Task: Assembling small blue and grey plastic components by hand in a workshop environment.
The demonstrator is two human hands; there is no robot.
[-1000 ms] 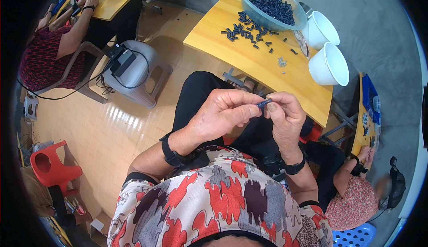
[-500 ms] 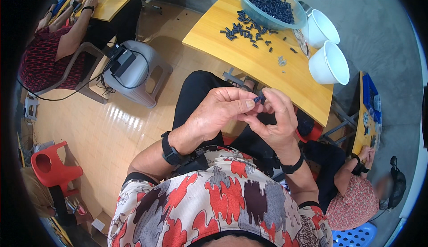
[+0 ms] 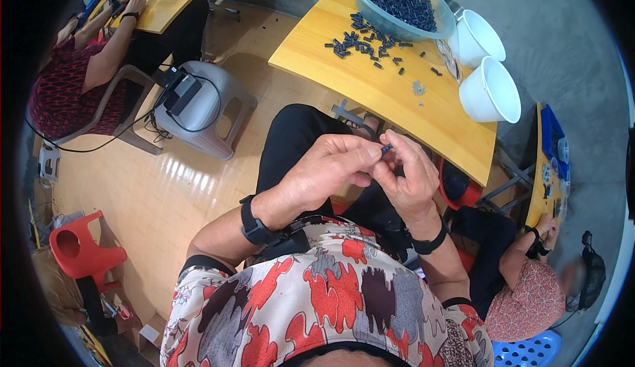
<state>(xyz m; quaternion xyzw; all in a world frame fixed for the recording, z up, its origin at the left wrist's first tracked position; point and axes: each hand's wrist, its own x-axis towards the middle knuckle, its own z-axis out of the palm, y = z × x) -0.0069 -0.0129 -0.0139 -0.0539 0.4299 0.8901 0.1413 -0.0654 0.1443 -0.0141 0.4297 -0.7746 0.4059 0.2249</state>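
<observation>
A small dark blue plastic piece (image 3: 386,148) is pinched between my two hands above my lap. My left hand (image 3: 331,168) grips it with thumb and forefinger, and my fingers cover much of it. From the other side my right hand (image 3: 409,176) closes on the same piece, thumb and fingertips against it. On the yellow table (image 3: 311,46) ahead lie several loose dark blue pieces (image 3: 360,43) of like shape. Beside them is a small heap of tiny silvery parts (image 3: 419,88).
A translucent basin (image 3: 397,6) full of dark pieces stands at the table's far side. Two white buckets (image 3: 489,92) are on its right. A red stool (image 3: 86,248) and a grey stool (image 3: 205,112) stand at left. Co-workers sit at left and lower right.
My right thumb has risen and closed in on the small piece, and my right fingers have drawn together. My left hand has barely moved.
</observation>
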